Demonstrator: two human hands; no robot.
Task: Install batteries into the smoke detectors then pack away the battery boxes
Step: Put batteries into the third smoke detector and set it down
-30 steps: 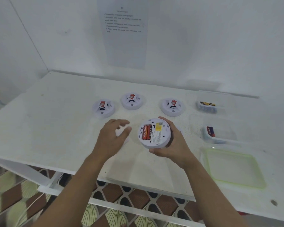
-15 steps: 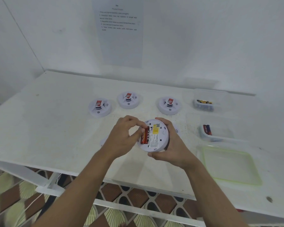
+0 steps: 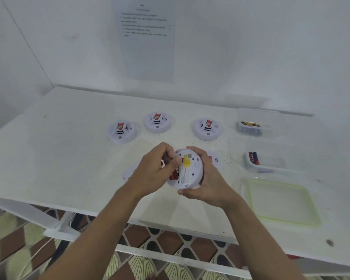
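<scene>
Head view: a round white smoke detector [image 3: 187,170] is held above the table's [image 3: 69,158] front edge, underside up, gripped around its rim by the right hand [image 3: 207,178]. The left hand [image 3: 154,170] presses curled fingertips on the red batteries [image 3: 174,174] in its compartment. Three more detectors sit behind; two clear battery boxes [image 3: 267,162] and a lid [image 3: 281,201] lie right.

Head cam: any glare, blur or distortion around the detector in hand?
Head view: soft flat light, no glare on the held detector; hazy overall, label text unreadable; table edge bows from the wide-angle lens; floor at the bottom edge smears.
</scene>
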